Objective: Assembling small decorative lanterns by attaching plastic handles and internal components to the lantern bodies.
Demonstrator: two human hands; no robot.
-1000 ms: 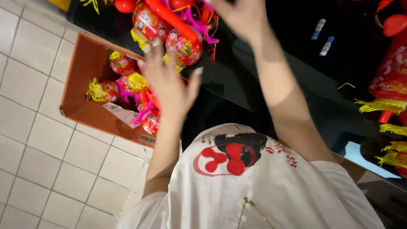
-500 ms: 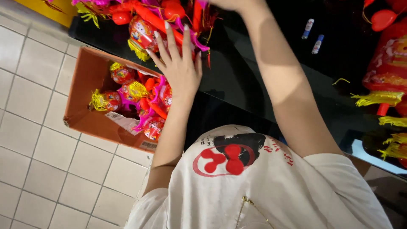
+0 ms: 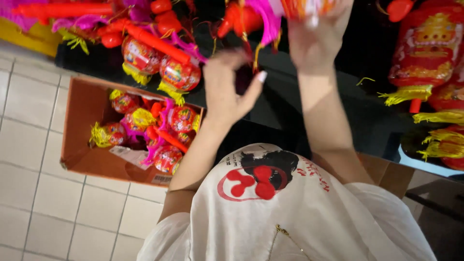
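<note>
Left hand (image 3: 227, 87) now off the boxed lanterns (image 3: 145, 130), fingers loosely spread; right hand (image 3: 316, 36) pinching a raised lantern (image 3: 299, 7).

Cut off by the top edge: right hand (image 3: 316, 41), fingertips out of frame, closed around a blurred lantern (image 3: 302, 7) (pattern unreadable). Left hand (image 3: 227, 89) smeared by motion. Cardboard box (image 3: 84, 125) contents partly hidden behind left forearm.

A shop: festive lanterns (image 3: 425, 53) crowd a dark counter (image 3: 367, 121), more boxed (image 3: 82, 159).
</note>
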